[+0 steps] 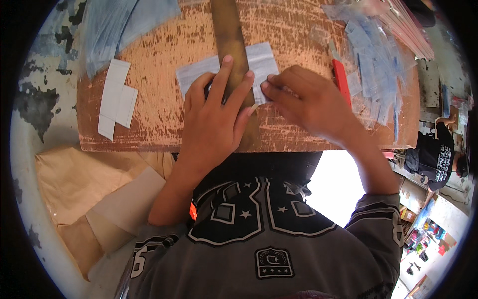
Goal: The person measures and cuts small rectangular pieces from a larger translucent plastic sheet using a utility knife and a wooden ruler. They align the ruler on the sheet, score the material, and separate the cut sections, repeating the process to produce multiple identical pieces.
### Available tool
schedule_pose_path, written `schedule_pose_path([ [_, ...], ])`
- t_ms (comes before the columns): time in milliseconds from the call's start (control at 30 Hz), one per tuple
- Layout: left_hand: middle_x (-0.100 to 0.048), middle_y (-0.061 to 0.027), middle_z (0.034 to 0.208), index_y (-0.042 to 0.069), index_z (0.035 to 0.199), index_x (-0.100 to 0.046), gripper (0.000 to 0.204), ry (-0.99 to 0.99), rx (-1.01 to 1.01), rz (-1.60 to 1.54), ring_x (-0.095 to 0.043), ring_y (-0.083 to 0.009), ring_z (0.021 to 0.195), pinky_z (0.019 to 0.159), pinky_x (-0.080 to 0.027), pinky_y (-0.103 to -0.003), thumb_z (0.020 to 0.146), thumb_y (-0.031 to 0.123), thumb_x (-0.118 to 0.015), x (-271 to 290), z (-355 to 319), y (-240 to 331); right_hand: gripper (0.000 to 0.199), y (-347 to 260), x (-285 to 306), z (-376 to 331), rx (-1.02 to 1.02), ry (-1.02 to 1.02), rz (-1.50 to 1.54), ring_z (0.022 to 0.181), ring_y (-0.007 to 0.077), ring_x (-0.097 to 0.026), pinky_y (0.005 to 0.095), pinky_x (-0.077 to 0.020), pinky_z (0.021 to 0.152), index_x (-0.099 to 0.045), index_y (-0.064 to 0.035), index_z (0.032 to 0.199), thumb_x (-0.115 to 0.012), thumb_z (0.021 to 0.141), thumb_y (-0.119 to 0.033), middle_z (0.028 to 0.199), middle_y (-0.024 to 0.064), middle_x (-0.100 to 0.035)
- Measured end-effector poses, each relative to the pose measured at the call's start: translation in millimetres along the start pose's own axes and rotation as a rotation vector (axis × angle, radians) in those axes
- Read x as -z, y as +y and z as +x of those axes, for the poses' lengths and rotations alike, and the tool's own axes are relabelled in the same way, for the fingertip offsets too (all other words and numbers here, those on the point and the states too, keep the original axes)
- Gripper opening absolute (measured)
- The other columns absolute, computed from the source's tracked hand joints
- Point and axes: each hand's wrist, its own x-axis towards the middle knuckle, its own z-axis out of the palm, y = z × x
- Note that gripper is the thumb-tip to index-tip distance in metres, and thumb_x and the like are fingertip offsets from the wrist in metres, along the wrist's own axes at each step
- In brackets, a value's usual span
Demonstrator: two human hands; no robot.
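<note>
A long, flat brown straightedge (230, 30) lies across a small pale grey-blue sheet (263, 56) on the worn wooden table. My left hand (211, 114) rests on the straightedge, its fingers stretched and spread to press it down. The sheet sticks out on both sides of the strip. At its right edge, my right hand (308, 97) has thumb and index finger pinched together on the sheet. A small pale tip shows beside my left thumb; I cannot make out what it is. Just right of my right hand lies a red-handled cutter (341, 82).
White cut paper pieces (117, 99) lie at the table's left. Blue-grey sheets (107, 30) are stacked far left, and cut blue strips (371, 65) with clear plastic are heaped at right. Brown paper (89, 184) sits below left. Another person (438, 157) is at the far right.
</note>
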Motion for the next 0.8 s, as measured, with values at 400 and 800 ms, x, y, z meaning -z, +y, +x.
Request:
schedule_pose_path([
  [400,-0.042,-0.0170,0.171,0.017,0.154,-0.063,0.055,0.007,0.026,-0.036,-0.048,-0.0426,0.130,0.116,-0.039,-0.052,0.101,0.025,-0.069,3,0,3,0.043,-41,-14,-17,-0.342,0.242,0.103,0.119,0.0362,-0.066,0.0474,-0.0557,0.102,-0.071,-0.0010,0.130,-0.079,0.089,-0.008,0.133,0.0150,-0.066],
  [800,-0.043,-0.0171,0.170,0.015,0.152,-0.064,0.051,0.051,0.004,-0.078,-0.048,-0.0437,0.133,0.117,-0.039,-0.053,0.102,0.025,-0.069,4,-1,5,0.041,-78,-29,-33,-0.605,0.489,0.300,0.095,0.0344,-0.066,0.0456,-0.0556,0.084,-0.070,-0.0016,0.133,-0.072,0.092,0.002,0.106,0.0160,-0.065],
])
